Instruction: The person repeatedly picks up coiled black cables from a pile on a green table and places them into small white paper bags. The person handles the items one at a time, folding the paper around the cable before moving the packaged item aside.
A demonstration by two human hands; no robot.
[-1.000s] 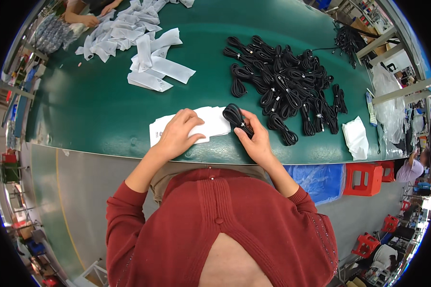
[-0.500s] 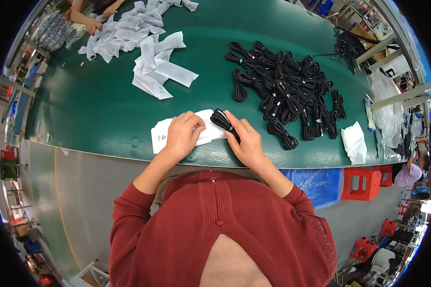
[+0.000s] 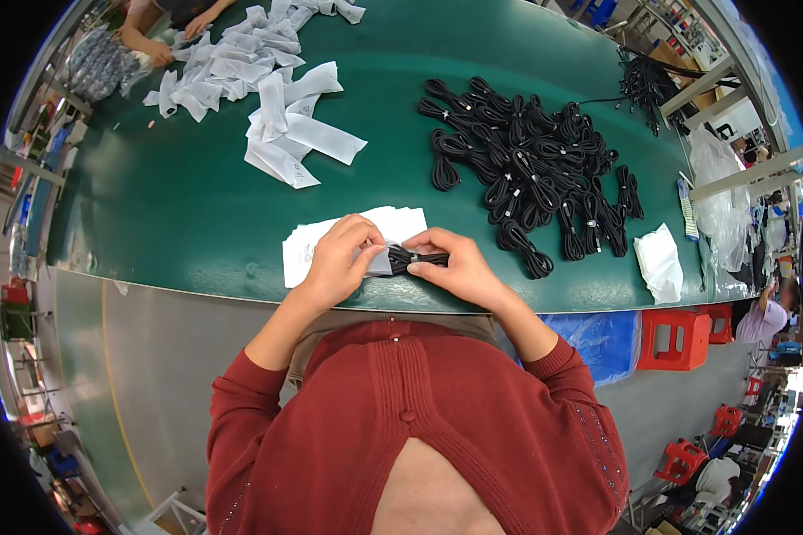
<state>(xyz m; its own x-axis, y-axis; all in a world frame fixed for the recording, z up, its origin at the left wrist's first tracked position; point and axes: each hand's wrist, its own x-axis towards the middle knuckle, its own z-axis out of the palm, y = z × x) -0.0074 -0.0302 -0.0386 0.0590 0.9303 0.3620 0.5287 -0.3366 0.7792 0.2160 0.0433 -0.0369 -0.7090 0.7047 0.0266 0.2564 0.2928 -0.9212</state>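
My right hand [image 3: 455,266] is closed on a coiled black cable [image 3: 410,259] near the table's front edge. The cable's left end is inside the mouth of a thin whitish plastic bag [image 3: 379,264]. Thumb and fingers of my left hand [image 3: 341,260] pinch that bag at its opening. Under and behind my left hand lies a stack of flat white bags [image 3: 298,255] with small print. To the right, a large heap of coiled black cables [image 3: 535,169] lies on the green table. Beyond my left hand are several filled white bags [image 3: 294,125].
Another person's hands [image 3: 161,53] work at the far left beside a long pile of white bags [image 3: 232,62]. A folded white bag bundle [image 3: 658,263] lies at the right table edge. Red stools [image 3: 671,343] and a blue plastic-covered bin [image 3: 589,343] stand below the edge.
My right hand has brought the coiled cable down and left, turning it sideways. Its end has entered a bag that my left hand has lifted from the stack.
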